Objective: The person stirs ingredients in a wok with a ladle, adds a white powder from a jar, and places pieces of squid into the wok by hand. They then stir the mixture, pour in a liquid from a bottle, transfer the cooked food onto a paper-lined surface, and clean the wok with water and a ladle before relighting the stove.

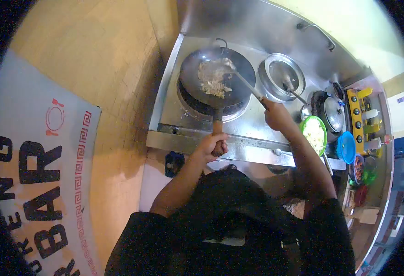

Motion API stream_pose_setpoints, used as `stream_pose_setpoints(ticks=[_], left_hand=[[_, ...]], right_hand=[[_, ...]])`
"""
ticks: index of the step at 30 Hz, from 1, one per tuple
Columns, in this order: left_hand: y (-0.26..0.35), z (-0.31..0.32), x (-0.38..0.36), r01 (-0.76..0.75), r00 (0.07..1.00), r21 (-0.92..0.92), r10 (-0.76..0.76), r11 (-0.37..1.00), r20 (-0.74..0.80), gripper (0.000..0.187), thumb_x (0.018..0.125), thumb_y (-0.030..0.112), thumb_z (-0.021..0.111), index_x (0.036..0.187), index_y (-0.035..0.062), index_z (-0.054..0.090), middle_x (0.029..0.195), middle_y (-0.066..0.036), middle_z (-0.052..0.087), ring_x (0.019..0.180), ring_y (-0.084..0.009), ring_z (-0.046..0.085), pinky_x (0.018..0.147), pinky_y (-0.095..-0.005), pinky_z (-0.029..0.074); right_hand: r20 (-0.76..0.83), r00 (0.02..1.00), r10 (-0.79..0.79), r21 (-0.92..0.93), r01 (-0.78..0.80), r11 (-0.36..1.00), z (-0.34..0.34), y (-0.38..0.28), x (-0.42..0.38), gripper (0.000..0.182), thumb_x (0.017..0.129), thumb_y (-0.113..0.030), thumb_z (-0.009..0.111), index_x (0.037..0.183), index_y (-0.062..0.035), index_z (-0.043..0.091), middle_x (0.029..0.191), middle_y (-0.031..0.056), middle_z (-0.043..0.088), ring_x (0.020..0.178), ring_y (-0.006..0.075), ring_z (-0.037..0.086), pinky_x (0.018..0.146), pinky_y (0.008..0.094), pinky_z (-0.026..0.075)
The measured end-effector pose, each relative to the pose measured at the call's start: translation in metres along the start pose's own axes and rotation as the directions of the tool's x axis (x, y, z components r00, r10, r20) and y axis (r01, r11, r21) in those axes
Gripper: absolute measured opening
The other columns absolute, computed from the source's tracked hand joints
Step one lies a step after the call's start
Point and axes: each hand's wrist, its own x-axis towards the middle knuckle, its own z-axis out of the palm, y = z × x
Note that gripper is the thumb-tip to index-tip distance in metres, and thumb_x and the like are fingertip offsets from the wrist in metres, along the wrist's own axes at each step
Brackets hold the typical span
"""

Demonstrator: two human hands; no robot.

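Observation:
A dark wok sits on the left burner, its wooden handle pointing toward me. My left hand is wrapped around that handle. In my right hand is the shaft of a long-handled wok spatula. Its head is down in the wok, blurred against the chopped pale brown food, so its exact shape is hard to make out. The food lies in a loose heap at the wok's middle.
Right of the wok is a round metal pot with a ladle. Farther right stand a green bowl of shredded pale food, a lidded pot, a blue bowl and several squeeze bottles. A metal splash wall rises behind.

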Motion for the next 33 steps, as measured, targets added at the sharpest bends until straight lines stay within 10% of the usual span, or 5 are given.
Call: stream_pose_setpoints(ticks=[5,6,11,28,33], left_hand=[[-0.002,-0.003,-0.002,-0.001,0.996,-0.017,0.0,1.0,-0.086,0.01,0.086,0.009,0.059,0.087,0.0017,0.052,0.067,-0.005,0.052,0.056,-0.0161,0.053,0.053,-0.0324,0.048],[0.001,0.001,-0.004,0.008,0.996,0.012,-0.007,1.0,-0.09,0.01,0.086,0.009,0.059,0.087,0.0019,0.052,0.067,-0.005,0.052,0.056,-0.0161,0.053,0.053,-0.0323,0.049],[-0.001,-0.013,-0.001,0.019,0.999,0.03,-0.018,0.999,-0.043,0.011,0.086,0.012,0.06,0.086,0.0034,0.054,0.069,-0.005,0.053,0.057,-0.0169,0.054,0.054,-0.0323,0.049],[0.025,-0.011,0.025,0.103,0.99,0.299,-0.069,0.949,-0.122,0.017,0.084,0.02,0.061,0.075,0.0078,0.053,0.062,-0.004,0.053,0.05,-0.0184,0.054,0.05,-0.0347,0.049],[0.023,0.002,-0.008,0.15,0.985,0.415,-0.102,0.897,-0.137,0.014,0.08,0.014,0.061,0.071,0.008,0.052,0.056,-0.004,0.051,0.048,-0.017,0.052,0.049,-0.0339,0.047]], right_hand=[[-0.163,0.985,-0.055,0.28,0.1,0.955,0.051,0.003,0.045,0.035,0.08,-0.006,0.046,0.114,-0.0076,0.057,0.092,0.0276,0.063,0.083,0.0429,0.063,0.074,0.0497,0.05],[0.234,0.961,0.146,0.495,-0.247,0.833,0.03,-0.016,0.034,0.036,0.081,-0.008,0.048,0.115,-0.0094,0.058,0.094,0.0266,0.063,0.086,0.043,0.062,0.076,0.0472,0.05],[-0.093,0.971,-0.219,0.288,0.237,0.928,0.01,-0.004,0.025,0.039,0.08,-0.009,0.049,0.118,-0.007,0.056,0.086,0.0262,0.064,0.077,0.0425,0.063,0.067,0.0473,0.051],[0.132,0.984,-0.124,-0.127,0.141,0.982,0.034,-0.071,-0.016,0.052,0.088,-0.007,0.04,0.136,0.0073,0.027,0.076,0.022,0.063,0.066,0.0397,0.064,0.055,0.0493,0.051],[0.112,0.993,0.048,-0.038,-0.044,0.998,0.022,-0.016,-0.087,0.061,0.084,-0.006,0.049,0.141,-0.0186,0.032,0.088,0.0243,0.061,0.073,0.0404,0.063,0.065,0.0501,0.05]])
